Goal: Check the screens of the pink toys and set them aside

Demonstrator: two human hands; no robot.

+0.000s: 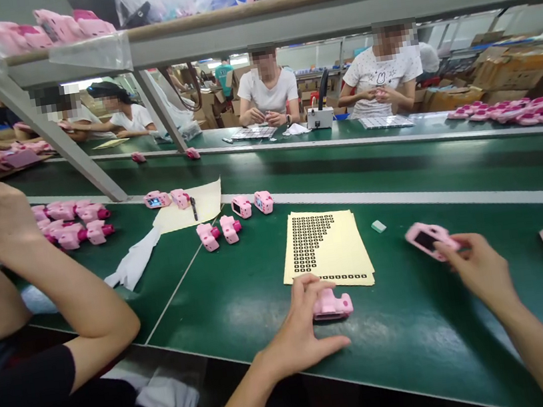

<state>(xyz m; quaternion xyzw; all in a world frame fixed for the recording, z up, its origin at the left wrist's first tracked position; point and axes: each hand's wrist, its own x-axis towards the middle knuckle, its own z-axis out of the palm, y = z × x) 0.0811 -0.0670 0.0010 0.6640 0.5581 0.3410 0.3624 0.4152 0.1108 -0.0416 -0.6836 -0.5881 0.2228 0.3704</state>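
Pink toy camera (332,304) on the green workbench (413,345), cupped under my left hand (294,328); my right hand (480,268) firmly pinches a second pink camera (425,239).

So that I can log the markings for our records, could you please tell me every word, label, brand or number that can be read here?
No word, brand or number can be read: the pink toy camera in the right hand shows no legible text, the cream sheet bears only rows of black squares, and the print on a co-worker's white T-shirt is too small and blurred to read.
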